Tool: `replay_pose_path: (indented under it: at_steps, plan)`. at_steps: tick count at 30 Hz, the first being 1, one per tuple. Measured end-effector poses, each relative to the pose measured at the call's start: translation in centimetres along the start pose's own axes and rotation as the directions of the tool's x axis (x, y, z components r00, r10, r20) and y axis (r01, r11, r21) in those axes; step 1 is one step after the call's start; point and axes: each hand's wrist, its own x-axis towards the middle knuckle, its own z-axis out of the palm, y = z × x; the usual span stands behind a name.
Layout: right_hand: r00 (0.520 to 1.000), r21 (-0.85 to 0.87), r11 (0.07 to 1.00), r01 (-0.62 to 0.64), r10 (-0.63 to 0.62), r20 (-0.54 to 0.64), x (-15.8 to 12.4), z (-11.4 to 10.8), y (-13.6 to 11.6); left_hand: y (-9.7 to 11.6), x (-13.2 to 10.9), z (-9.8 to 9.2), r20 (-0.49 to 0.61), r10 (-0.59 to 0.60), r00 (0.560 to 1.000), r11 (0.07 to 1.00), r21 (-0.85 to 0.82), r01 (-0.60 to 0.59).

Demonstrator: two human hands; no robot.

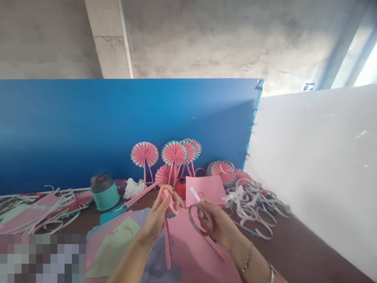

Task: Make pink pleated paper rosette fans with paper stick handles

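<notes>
My left hand (157,214) is closed around a folded pink paper fan (167,245), whose long narrow strip hangs down below the fingers. My right hand (219,222) grips a thin roll of tape (191,220) by its far side. A short white tape end (194,194) sticks up from near the right fingertips, apart from the fan. Under both hands lie pink paper sheets (194,247). Just beyond the hands, a pink card (206,184) leans upright beside a red object (180,188), partly hidden by the left hand.
Several round pleated fans (174,153) stand against the blue partition (88,125). A teal and grey container (105,192) sits at left, near crumpled white material (134,188). Curled white strips (256,208) pile up at right, below a white wall (318,157). Pale green paper (118,243) lies at front left.
</notes>
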Motion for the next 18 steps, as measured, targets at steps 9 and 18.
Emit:
replay_pose_path:
  at_steps: [9, 18]
  plan:
    - [0.984, -0.08, 0.987, 0.143, -0.133, 0.117, -0.5, 7.0, -3.9, 1.8, 0.0, -1.3, -0.072, 0.182, 0.981, 0.979, 0.101, -0.174]
    - [0.982, -0.074, 0.997, -0.021, 0.035, 0.188, 0.2, 8.0, -1.9, 1.9, -0.3, -2.5, -0.225, 0.159, 0.961, 0.924, 0.377, -0.065]
